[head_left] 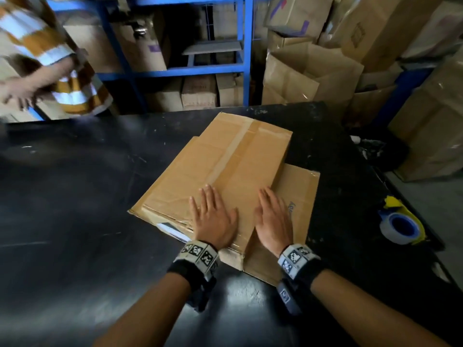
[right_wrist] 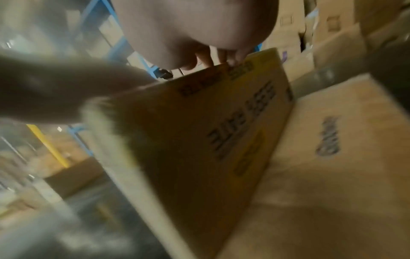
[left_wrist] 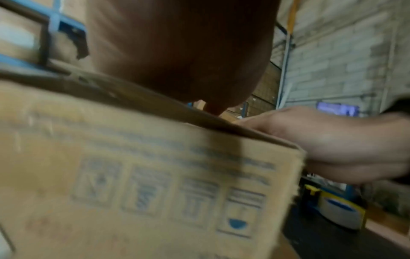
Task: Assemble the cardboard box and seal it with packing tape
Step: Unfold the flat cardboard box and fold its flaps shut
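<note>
A brown cardboard box (head_left: 225, 166) lies on the black table (head_left: 75, 196), a strip of old tape running along its top face. Flaps stick out at its right (head_left: 303, 194) and near side. My left hand (head_left: 213, 219) lies flat on the near end of the top, fingers straight. My right hand (head_left: 274, 216) presses flat beside it, at the top's right edge. The left wrist view shows the printed side panel (left_wrist: 144, 184) under my palm (left_wrist: 177, 52). A tape dispenser (head_left: 400, 225) with a white roll lies at the table's right edge, also seen as the tape dispenser (left_wrist: 340, 213).
Another person in a striped shirt (head_left: 50, 53) stands beyond the table's far left corner, one hand lowered. Blue shelving (head_left: 175, 68) with cartons is behind the table. Stacked and open cardboard boxes (head_left: 313, 71) crowd the right side.
</note>
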